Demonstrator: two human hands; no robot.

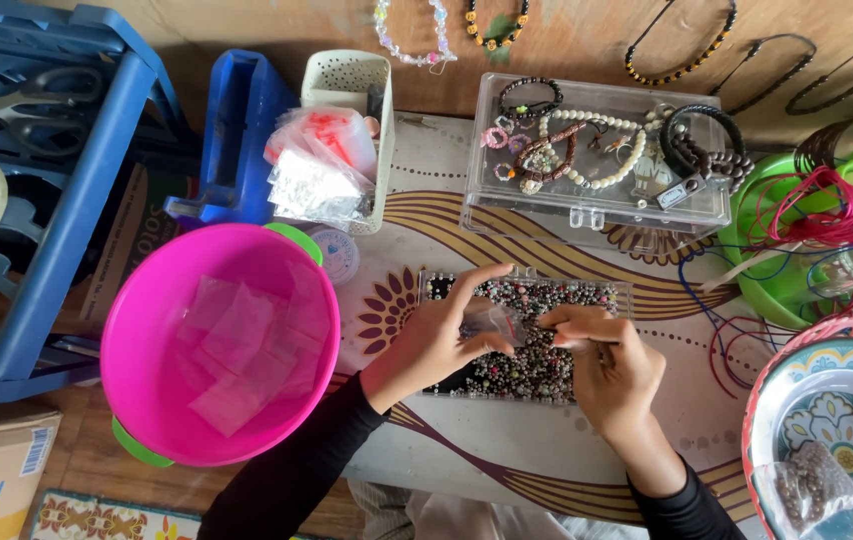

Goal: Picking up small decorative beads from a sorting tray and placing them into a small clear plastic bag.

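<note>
At the lower centre of the frame, a shallow clear bead tray (537, 345) lies on the patterned surface (507, 440), packed with small dark, silvery and pinkish beads. Over it the left hand (437, 335) is arched, forefinger stretched up, its grip pinching a small clear plastic bag (495, 322). The right hand (612, 365) is curled, fingers pinched on something thin at the bag's mouth; what it is cannot be made out. Both wear black sleeves. At left sits a pink bowl (222, 345) holding little clear bags. Farther up, a clear box (597, 160) of bracelets. A patterned bowl (837, 430) is cut off at lower right.
</note>
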